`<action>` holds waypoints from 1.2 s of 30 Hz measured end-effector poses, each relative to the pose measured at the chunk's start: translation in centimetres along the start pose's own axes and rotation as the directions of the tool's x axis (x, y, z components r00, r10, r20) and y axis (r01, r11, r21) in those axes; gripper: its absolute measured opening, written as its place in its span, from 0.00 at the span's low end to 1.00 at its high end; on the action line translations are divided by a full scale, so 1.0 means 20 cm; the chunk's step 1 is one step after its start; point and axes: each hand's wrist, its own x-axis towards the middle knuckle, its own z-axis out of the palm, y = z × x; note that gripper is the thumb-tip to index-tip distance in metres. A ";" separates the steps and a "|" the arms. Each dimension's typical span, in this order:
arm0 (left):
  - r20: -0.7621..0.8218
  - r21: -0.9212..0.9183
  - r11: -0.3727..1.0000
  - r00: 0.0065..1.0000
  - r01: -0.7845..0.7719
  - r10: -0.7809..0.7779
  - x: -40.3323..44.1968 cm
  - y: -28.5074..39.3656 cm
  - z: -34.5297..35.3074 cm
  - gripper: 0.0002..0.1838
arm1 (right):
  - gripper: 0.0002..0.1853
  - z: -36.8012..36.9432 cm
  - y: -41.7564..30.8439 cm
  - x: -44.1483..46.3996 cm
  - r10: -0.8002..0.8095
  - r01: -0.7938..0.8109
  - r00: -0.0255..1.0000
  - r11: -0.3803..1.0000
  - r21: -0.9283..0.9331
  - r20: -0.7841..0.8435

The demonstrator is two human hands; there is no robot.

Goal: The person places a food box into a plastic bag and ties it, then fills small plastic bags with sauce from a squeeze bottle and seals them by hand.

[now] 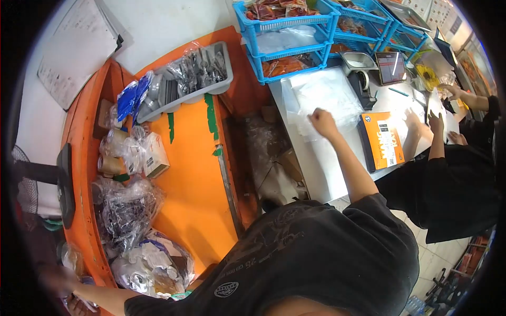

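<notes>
My right hand [323,124] is over the near part of a stack of clear plastic bags [329,95] on the metal table. Its fingers are curled together, and whatever they may hold is hidden. At the lower left edge, my left hand [59,280] is stretched out beyond the orange counter [190,158]. It is dark and blurred, so its fingers cannot be made out. An orange and black box [382,141] lies to the right of my right forearm, with a black tape dispenser [360,88] behind it.
Blue stacked baskets [295,23] with packets stand at the back. A grey tray [226,79] of wrapped utensils rests on the counter, with plastic bundles [132,208] along its left side. A tablet [391,68] stands on the metal table. Co-workers' hands [435,122] are at the right.
</notes>
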 end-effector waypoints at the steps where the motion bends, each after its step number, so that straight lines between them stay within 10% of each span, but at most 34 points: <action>1: -0.103 0.076 0.997 0.994 0.029 -0.021 -0.04 0.02 0.03 0.32 | 0.14 -0.02 0.09 0.05 0.020 -0.020 0.994 1.000 0.003 -0.106; 4: -0.566 0.120 0.952 0.807 0.281 -0.167 -0.44 0.24 0.25 0.31 | 0.09 -0.11 0.29 0.21 0.028 -0.049 0.942 0.997 -0.056 -0.334; 6: -0.682 -0.026 0.986 0.718 0.165 -0.138 -0.66 0.34 0.42 0.30 | 0.09 -0.12 0.40 0.30 0.034 -0.070 0.960 0.990 -0.120 -0.280; 10: -0.276 -0.195 0.700 0.723 -0.687 0.633 -1.25 0.17 0.79 0.13 | 0.12 -0.11 0.52 0.37 0.082 -0.072 0.997 0.931 -0.359 0.013; 12: -0.210 -0.501 0.666 0.825 -0.552 0.525 -2.20 0.25 1.08 0.15 | 0.14 -0.20 0.41 0.30 0.052 -0.017 0.994 0.938 -0.346 0.092; 14: 0.192 -0.533 0.712 0.754 -0.458 0.629 -2.71 -0.10 1.37 0.16 | 0.16 -0.26 0.39 0.25 0.017 0.065 0.981 0.911 -0.407 0.195; 17: 0.804 -0.511 0.857 0.389 0.066 0.449 -3.72 -0.22 1.56 0.12 | 0.13 -0.22 0.49 0.24 -0.077 0.212 0.961 0.823 -0.526 0.266; 20: 0.611 -0.767 0.524 -0.169 -0.371 0.774 -4.37 -0.09 1.60 0.11 | 0.12 -0.32 0.46 0.36 -0.108 0.200 0.964 0.895 -0.399 0.242; 23: 0.648 -0.732 0.409 -0.372 -0.545 0.665 -4.73 -0.15 1.81 0.11 | 0.09 -0.40 0.49 0.39 -0.276 0.298 0.954 0.911 -0.286 0.116; 28: 0.809 -0.586 0.637 -0.313 -0.500 0.498 -4.87 0.03 2.14 0.12 | 0.08 -0.47 0.39 0.24 -0.214 0.288 0.858 0.953 0.092 -0.466; 36: 0.724 -0.689 0.620 -0.365 -0.375 0.585 -4.78 0.01 2.22 0.14 | 0.12 -0.18 0.48 0.22 -0.096 0.126 0.979 0.978 -0.166 0.179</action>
